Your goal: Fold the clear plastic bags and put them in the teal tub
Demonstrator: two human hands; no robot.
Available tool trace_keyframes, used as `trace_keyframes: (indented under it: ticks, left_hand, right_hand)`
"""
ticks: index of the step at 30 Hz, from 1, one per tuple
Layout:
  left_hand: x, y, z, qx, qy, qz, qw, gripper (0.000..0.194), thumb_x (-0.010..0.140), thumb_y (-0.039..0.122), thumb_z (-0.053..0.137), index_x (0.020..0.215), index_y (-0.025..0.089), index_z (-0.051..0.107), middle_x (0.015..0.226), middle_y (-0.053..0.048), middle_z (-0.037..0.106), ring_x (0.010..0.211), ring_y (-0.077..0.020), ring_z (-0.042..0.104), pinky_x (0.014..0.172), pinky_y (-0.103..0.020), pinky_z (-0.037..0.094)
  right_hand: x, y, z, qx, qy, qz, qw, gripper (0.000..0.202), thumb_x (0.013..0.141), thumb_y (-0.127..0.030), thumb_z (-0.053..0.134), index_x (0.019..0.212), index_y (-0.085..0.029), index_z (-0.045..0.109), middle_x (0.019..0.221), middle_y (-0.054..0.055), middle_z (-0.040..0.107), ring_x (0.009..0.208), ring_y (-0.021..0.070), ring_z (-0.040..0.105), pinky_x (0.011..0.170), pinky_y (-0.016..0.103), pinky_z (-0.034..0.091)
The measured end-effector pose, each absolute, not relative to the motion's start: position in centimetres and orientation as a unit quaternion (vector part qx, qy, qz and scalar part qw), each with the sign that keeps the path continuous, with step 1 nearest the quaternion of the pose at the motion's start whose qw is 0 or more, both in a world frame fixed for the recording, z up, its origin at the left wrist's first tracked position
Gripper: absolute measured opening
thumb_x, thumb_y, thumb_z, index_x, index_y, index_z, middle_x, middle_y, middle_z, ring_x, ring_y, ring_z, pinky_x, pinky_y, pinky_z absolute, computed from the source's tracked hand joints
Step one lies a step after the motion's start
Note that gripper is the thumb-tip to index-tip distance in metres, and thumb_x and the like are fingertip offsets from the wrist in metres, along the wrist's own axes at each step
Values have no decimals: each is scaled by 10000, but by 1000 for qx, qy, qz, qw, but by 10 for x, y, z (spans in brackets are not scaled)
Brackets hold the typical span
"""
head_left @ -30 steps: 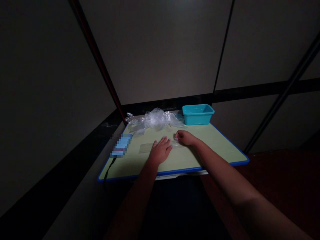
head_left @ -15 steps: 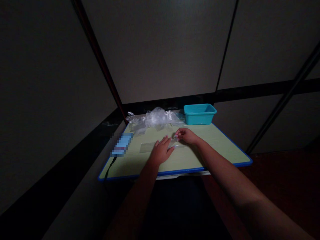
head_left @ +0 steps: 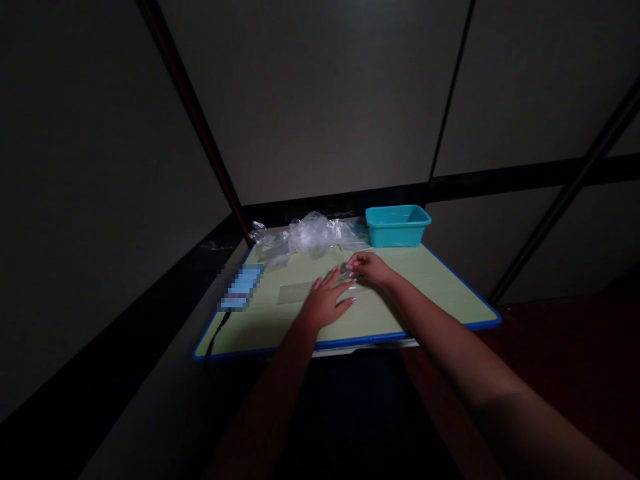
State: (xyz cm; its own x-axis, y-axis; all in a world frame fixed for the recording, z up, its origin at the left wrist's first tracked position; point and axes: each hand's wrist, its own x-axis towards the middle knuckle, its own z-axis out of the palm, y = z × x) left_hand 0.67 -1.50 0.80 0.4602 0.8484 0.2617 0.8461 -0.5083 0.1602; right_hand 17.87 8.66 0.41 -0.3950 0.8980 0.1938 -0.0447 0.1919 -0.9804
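Note:
A flat, clear plastic bag [head_left: 293, 293] lies crosswise on the pale yellow-green table [head_left: 440, 300]. Over its middle my left hand [head_left: 326, 303] rests palm down, fingers stretched and spread, pressing on the plastic. Just to the right, my right hand [head_left: 371, 267] has thumb and fingertips pinched together at a piece of the bag's edge, slightly raised near the left fingertips. The bag's middle is partly hidden beneath my left hand, and its right end is hard to make out in the dim light.
Crumpled clear plastic [head_left: 314, 235] is heaped along the back edge. A turquoise basin [head_left: 396, 235] stands at the back right. At the left edge lies a pixelated light-blue flat object [head_left: 243, 288] with a black cord [head_left: 215, 337]. Dark wall panels [head_left: 320, 100] rise behind.
My left fingers have spread a little wider, with the thumb lower. The right hand keeps its pinch, shifted very slightly left. The whole view has moved a little.

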Motion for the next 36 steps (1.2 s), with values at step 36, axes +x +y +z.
trace_keyframes:
  ticks: [36]
  left_hand:
    - [0,4,-8,837,437,298,142,512,953,377,267,1395,142,374,1478,-93,298,1368,-174,275,1117,-383,240]
  right_hand:
    - [205,67,29,-424,-870,234,89,218,624,-335,746,678,-172,612,649,-10,605,630,122,519,569,210,347]
